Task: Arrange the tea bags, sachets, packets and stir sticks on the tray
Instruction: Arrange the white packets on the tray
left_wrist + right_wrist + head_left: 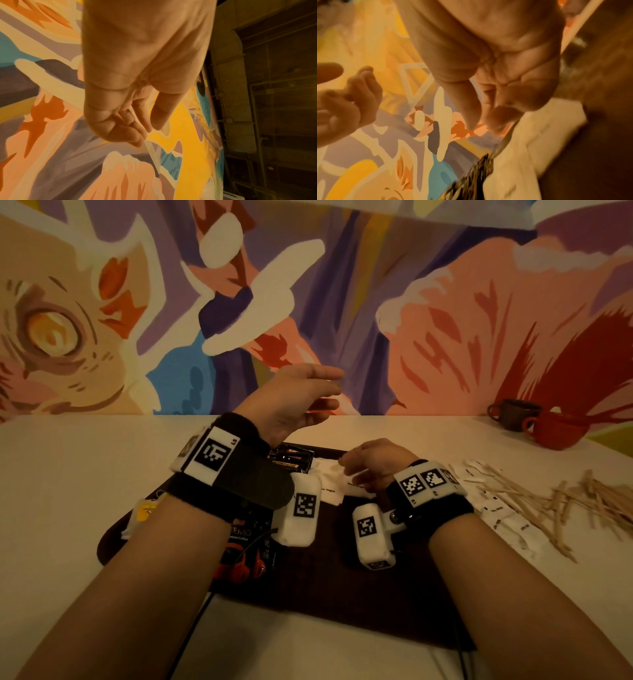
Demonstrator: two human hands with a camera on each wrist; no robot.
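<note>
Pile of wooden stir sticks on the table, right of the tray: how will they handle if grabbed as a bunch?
The stir sticks look thin and flat, so probably light and stiff. They lie crisscrossed in a loose heap, so a handful would likely come up splayed, with some slipping out. Flat shape suggests sliding rather than rolling.

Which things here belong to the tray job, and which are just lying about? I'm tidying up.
Job: tray; white sachets; dark packets; coffee packet; stir sticks; loose sachets.
Lying about: brown cup; red cup; red earphones.
</note>
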